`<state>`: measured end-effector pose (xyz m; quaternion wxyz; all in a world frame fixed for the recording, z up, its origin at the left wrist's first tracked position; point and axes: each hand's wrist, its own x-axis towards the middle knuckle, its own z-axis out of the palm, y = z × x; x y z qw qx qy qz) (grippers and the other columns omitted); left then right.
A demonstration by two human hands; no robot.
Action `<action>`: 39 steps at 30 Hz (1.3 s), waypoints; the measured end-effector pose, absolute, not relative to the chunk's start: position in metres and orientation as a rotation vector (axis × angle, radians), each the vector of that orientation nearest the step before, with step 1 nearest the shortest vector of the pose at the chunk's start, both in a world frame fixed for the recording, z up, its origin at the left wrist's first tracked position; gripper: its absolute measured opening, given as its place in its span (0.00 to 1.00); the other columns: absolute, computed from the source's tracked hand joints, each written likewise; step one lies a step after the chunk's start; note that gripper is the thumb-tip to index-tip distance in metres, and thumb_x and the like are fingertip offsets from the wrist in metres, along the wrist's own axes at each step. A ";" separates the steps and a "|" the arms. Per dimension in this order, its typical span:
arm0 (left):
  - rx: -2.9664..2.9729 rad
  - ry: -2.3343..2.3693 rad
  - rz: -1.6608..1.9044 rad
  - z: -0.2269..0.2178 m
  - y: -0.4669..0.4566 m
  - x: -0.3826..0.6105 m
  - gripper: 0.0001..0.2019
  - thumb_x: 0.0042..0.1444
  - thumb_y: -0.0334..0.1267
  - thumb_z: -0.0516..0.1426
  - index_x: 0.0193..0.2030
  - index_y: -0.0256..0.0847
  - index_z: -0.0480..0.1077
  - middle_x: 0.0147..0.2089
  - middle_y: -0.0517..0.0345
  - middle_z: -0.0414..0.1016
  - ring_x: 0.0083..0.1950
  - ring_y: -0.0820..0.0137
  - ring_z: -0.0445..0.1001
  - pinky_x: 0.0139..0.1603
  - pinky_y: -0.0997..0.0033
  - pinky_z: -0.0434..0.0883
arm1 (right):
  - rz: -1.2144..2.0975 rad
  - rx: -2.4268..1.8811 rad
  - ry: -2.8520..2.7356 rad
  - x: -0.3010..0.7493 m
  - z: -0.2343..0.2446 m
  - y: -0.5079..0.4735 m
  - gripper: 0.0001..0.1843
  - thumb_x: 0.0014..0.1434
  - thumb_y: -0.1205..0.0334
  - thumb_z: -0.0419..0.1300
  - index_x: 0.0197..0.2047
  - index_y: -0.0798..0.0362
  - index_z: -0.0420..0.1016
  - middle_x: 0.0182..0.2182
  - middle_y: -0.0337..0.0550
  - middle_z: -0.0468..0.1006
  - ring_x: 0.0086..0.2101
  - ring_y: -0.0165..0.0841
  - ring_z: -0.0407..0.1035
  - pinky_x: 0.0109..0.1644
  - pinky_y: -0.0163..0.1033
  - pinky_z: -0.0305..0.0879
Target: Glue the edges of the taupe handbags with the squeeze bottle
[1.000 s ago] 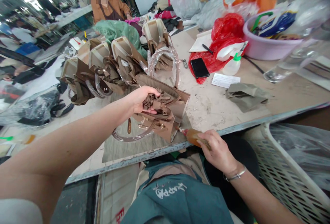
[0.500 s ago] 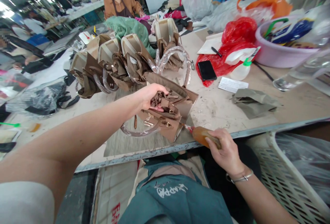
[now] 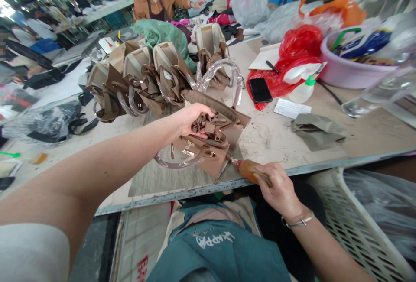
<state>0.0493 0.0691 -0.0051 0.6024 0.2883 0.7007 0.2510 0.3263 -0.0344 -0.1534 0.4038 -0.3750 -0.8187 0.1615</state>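
Observation:
A tan handbag (image 3: 235, 134) lies on the table before me, its bunched brown lining pulled up at the opening. My left hand (image 3: 198, 120) is closed around that lining. Plastic wrap covers the bag's near handle (image 3: 178, 163), and gold-coloured hardware shows on the side facing me. My right hand (image 3: 277, 185) grips an amber glue bottle (image 3: 249, 170), tilted with its narrow nozzle pointing left. The nozzle tip is at the bag's near right edge; whether it touches I cannot tell.
Several similar handbags (image 3: 169, 67) stand in a row behind. To the right are a phone (image 3: 260, 90), a red plastic bag (image 3: 300, 41), a white bottle (image 3: 303, 90), a lilac basin (image 3: 357, 69) and folded fabric (image 3: 320, 130). A plastic crate (image 3: 360, 217) sits below the table edge.
My right hand and the glue bottle have shifted slightly left, the nozzle moving along the bag's edge. My left hand keeps its hold. Across the table, a person's arm has reached out to the right.

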 end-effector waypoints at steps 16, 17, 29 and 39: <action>0.696 1.608 0.564 -0.008 0.077 0.053 0.03 0.39 0.36 0.59 0.22 0.39 0.70 0.18 0.55 0.71 0.16 0.71 0.63 0.31 0.59 0.75 | 0.118 -0.751 -2.279 0.338 -0.144 -0.023 0.23 0.55 0.78 0.56 0.52 0.49 0.66 0.34 0.43 0.66 0.35 0.34 0.64 0.35 0.38 0.67; 0.696 1.611 0.560 -0.008 0.078 0.053 0.03 0.39 0.35 0.59 0.22 0.39 0.70 0.17 0.55 0.70 0.16 0.71 0.63 0.32 0.59 0.75 | 0.091 -0.716 -2.274 0.340 -0.141 -0.022 0.24 0.54 0.79 0.56 0.52 0.49 0.66 0.34 0.43 0.66 0.34 0.34 0.63 0.35 0.39 0.67; 0.678 1.624 0.594 -0.013 0.082 0.055 0.03 0.42 0.34 0.58 0.23 0.37 0.69 0.15 0.56 0.66 0.15 0.71 0.62 0.34 0.53 0.76 | 0.104 -0.671 -2.307 0.340 -0.149 -0.022 0.23 0.52 0.82 0.56 0.50 0.55 0.67 0.34 0.45 0.64 0.34 0.34 0.60 0.35 0.40 0.64; 0.662 1.637 0.616 -0.014 0.086 0.055 0.03 0.41 0.34 0.59 0.25 0.37 0.71 0.17 0.54 0.69 0.15 0.68 0.65 0.32 0.53 0.76 | 0.028 -0.729 -2.181 0.342 -0.140 -0.016 0.22 0.52 0.81 0.59 0.48 0.52 0.67 0.35 0.43 0.65 0.34 0.33 0.62 0.35 0.38 0.67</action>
